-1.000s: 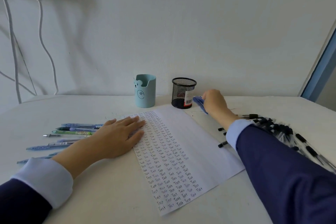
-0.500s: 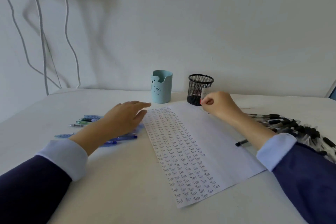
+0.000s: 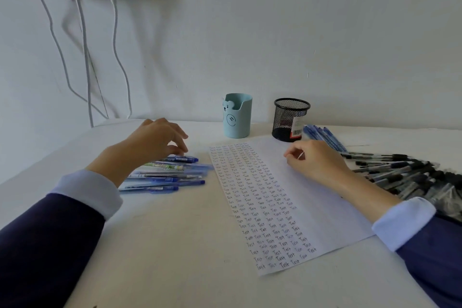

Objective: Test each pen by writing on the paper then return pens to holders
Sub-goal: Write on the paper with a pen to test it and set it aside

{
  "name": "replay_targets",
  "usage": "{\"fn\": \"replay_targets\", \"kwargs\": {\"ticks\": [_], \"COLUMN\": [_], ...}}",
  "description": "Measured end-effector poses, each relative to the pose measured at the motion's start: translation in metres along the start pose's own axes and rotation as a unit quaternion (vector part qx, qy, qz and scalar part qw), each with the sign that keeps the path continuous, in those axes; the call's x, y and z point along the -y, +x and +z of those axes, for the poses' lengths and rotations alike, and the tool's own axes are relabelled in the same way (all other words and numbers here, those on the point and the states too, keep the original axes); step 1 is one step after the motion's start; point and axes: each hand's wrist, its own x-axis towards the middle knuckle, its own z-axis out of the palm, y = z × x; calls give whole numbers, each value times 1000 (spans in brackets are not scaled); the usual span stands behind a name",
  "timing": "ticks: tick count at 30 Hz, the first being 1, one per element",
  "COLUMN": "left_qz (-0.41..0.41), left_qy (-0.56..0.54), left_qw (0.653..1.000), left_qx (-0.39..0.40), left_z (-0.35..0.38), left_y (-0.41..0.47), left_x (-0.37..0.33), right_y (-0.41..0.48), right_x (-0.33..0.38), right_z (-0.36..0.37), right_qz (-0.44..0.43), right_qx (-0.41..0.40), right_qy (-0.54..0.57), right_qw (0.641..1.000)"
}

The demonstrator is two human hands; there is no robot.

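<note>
Paper (image 3: 322, 210) lies mid-table, angled, and its left part is filled far edge to near edge with columns of "Test" (image 3: 260, 207), while the right strip is blank, so I judge that a good many pens have been tried and there is room for more. Both holders stand at the far side just beyond the sheet, the bear holder (image 3: 237, 117) on the left and the mesh holder (image 3: 291, 117) on the right, and I see no pen rising above either rim; the returning part looks not yet begun. Pens lie in three lots on the table (image 3: 175, 257): blue pens (image 3: 165, 175) left of the paper, a small row of blue ones (image 3: 325, 139) just right of the mesh holder, and a big heap of black pens (image 3: 405, 175) far right. Which lots are tested I cannot say from here. My left hand (image 3: 152, 144) hangs over the left lot with fingers bent down, thumb tip at the farthest pen of that group; whether it already pinches that pen I cannot tell. My right hand (image 3: 315, 160) rests on the blank strip near the far edge, fingers curled in, and I see no pen in it. By my reading the step in hand is fetching the next pen from the left to write with on the blank strip. Left to do: the untried pens, then every pen into the holders, which is most of the tidying.
</note>
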Motion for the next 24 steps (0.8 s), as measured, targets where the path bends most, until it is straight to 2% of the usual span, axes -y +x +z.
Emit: {"fn": "replay_targets", "kwargs": {"ticks": [11,13,17,21,24], "left_qz": [5,15,110,216,207], "left_qy": [87,83,-8,-20,-20], "left_qw": [996,996,980,962,969], "left_qx": [10,-19,-164,-164,-134], "left_z": [15,15,12,30,38], "left_y": [3,3,1,-4,-4], "left_x": [-5,-10,-56,-110,-112], "right_y": [-2,-2,-2,-1,-7], "right_x": [2,2,3,4,13], "right_z": [2,1,0,1,-6], "right_qz": [-11,-11,-18,-22,-44], "right_qx": [-12,-9,-4,0,34], "right_qy": [-22,-23,-23,-43,6], "right_qw": [1000,1000,1000,999,998]}}
